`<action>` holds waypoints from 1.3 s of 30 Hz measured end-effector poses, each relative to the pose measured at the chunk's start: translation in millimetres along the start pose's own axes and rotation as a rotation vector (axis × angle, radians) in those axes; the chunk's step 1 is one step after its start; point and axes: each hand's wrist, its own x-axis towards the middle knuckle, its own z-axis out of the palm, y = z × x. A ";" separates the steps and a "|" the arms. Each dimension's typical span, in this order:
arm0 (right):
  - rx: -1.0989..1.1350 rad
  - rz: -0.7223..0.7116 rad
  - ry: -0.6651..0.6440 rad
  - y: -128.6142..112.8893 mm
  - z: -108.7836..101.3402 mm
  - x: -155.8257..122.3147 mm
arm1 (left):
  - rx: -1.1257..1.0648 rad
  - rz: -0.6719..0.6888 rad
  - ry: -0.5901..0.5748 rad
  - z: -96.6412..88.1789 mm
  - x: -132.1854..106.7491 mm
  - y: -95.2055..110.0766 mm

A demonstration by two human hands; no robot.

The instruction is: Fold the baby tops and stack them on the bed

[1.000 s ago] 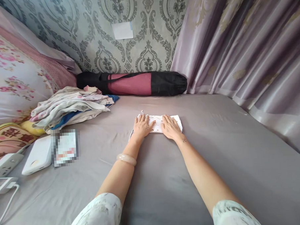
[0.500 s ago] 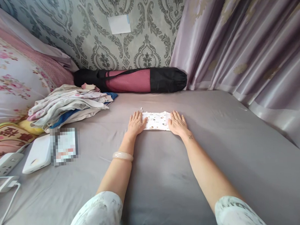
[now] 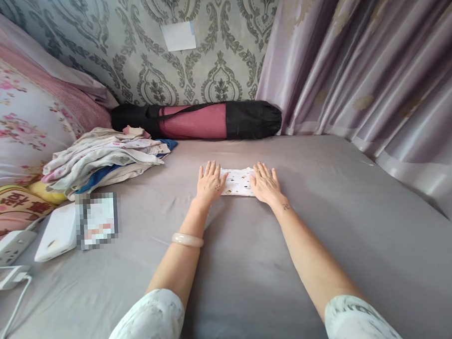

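Head view: a grey sheet (image 3: 253, 268) spreads wide, with a heap of clothes (image 3: 105, 157) at far left. The person's left hand (image 3: 210, 182) and right hand (image 3: 264, 184) sit apart, both open, palms down, fingers straight. Between them on the sheet lies a small folded white printed cloth (image 3: 237, 182), each end overlapped by a hand; I cannot tell how firmly they press.

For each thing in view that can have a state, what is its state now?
White printed rectangular cloth: folded, flat.
Left hand: open, over cloth's left end.
Right hand: open, over cloth's right end.
Pale-and-blue fabric pile: loose, rumpled.
Black-and-pink cylindrical fabric bag: lying lengthwise.
White plastic charger: cable attached.
Shiny purple fabric curtain: hanging in folds.
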 end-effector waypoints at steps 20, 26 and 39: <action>0.033 0.001 0.001 -9.8 -0.9 -1.6 | -0.022 -0.016 -0.087 5.5 1.3 3.4; 0.093 -0.090 -0.033 -28.5 -1.6 -7.1 | -0.021 0.101 -0.029 12.8 -0.8 13.8; 0.094 -0.090 -0.062 -26.1 10.8 -5.6 | -0.011 0.096 -0.067 18.3 -3.2 10.7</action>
